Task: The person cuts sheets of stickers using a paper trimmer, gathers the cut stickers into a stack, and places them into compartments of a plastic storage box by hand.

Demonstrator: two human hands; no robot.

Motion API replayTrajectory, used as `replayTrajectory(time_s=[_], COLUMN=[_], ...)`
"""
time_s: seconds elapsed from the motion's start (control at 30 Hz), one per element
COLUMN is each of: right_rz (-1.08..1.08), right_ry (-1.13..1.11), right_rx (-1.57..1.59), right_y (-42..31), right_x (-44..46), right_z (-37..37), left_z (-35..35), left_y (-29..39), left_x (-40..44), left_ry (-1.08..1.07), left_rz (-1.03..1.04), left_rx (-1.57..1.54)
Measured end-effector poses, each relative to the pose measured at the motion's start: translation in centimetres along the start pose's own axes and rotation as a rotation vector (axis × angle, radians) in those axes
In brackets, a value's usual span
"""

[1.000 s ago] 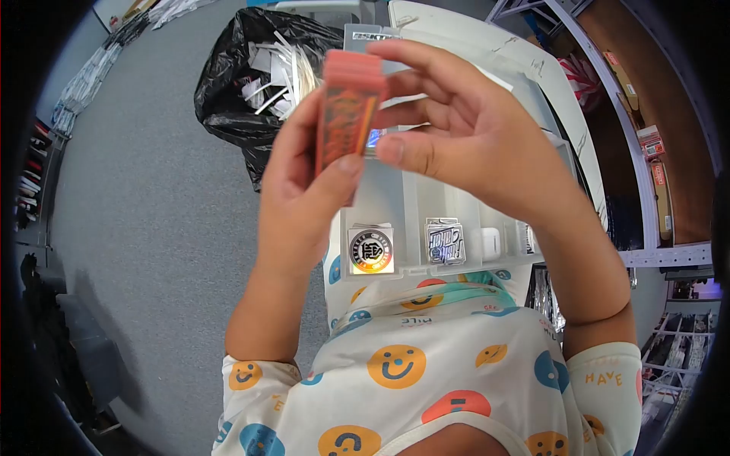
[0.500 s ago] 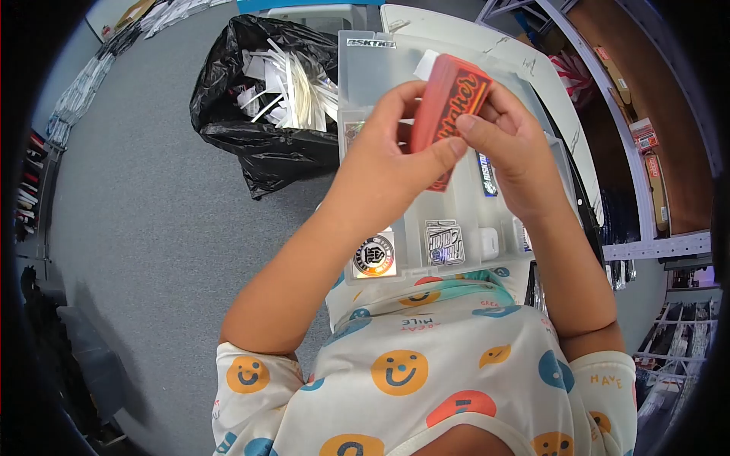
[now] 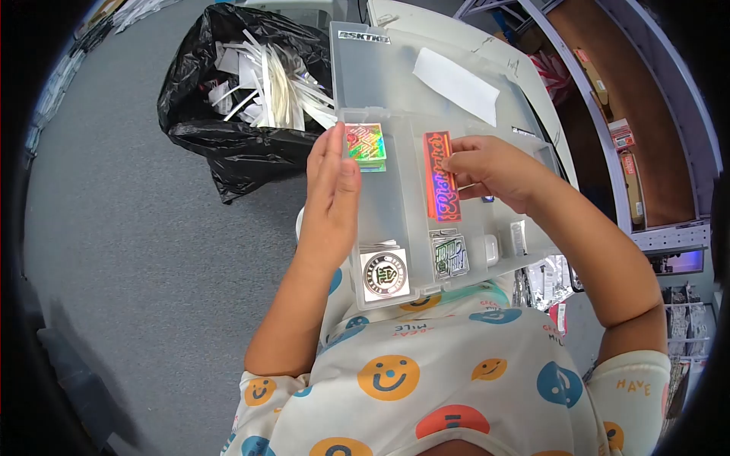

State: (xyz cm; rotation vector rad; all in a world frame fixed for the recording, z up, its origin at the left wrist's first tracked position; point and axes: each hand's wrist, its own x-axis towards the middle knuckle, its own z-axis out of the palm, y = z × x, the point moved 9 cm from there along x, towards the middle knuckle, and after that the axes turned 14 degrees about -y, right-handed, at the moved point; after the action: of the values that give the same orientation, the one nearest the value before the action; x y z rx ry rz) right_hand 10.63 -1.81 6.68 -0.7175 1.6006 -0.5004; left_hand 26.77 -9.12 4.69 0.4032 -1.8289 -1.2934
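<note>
My right hand (image 3: 487,171) pinches the side of a red stack of stickers (image 3: 442,190) with "Risktaker" lettering, which lies lengthwise in a middle compartment of the clear plastic box (image 3: 388,205). My left hand (image 3: 333,194) is at the box's left wall, fingers stretched and holding nothing. Beside its fingertips lies a shiny green and red sticker stack (image 3: 366,146). Round black-and-white logo stickers (image 3: 385,273) sit in the near left compartment. Another stack of lettered stickers (image 3: 450,254) is just below the red one. A small white case (image 3: 491,249) lies to its right.
A black trash bag (image 3: 205,137) full of paper strips (image 3: 270,83) stands left of the box. White paper (image 3: 458,85) lies on the box's open lid (image 3: 380,64). A white marbled table (image 3: 456,30) is behind, and a shelf (image 3: 646,99) with boxes stands at the right.
The red stack has come down from between both hands into the box. My left hand has let go of it and moved left to the box wall; my right hand still grips it.
</note>
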Motion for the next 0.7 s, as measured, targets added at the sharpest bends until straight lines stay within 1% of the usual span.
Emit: replayTrajectory(time_s=[0.07,0.17,0.33,0.47,0.57,0.67,0.7], right_rz=[0.056,0.023,0.048,0.063,0.148,0.175,0.147], right_ry=[0.004,-0.049,-0.021,0.009,0.036,0.005,0.000], right_rx=[-0.031,0.015,0.042,0.032,-0.242,-0.150,-0.109], right_y=[-0.1,-0.7,-0.7,-0.7,-1.0,-0.7,-0.8], right_x=[0.5,1.9,2.8,3.0,3.5,3.6,3.6], right_z=[0.3,0.6,0.5,0.4,-0.1,0.4,0.5], left_z=[0.3,0.3,0.4,0.6,0.4,0.4,0.3], left_y=[0.3,0.4,-0.1,-0.2,-0.1,-0.1,0.0], left_x=[-0.2,-0.3,-0.4,-0.4,-0.3,-0.2,-0.2], left_ry=[-0.008,-0.021,-0.061,-0.085,-0.080,-0.073,-0.071], left_rz=[0.003,0.000,-0.053,-0.054,-0.055,-0.054,-0.056], left_rx=[-0.056,-0.113,-0.168,-0.143,-0.167,-0.220,-0.227])
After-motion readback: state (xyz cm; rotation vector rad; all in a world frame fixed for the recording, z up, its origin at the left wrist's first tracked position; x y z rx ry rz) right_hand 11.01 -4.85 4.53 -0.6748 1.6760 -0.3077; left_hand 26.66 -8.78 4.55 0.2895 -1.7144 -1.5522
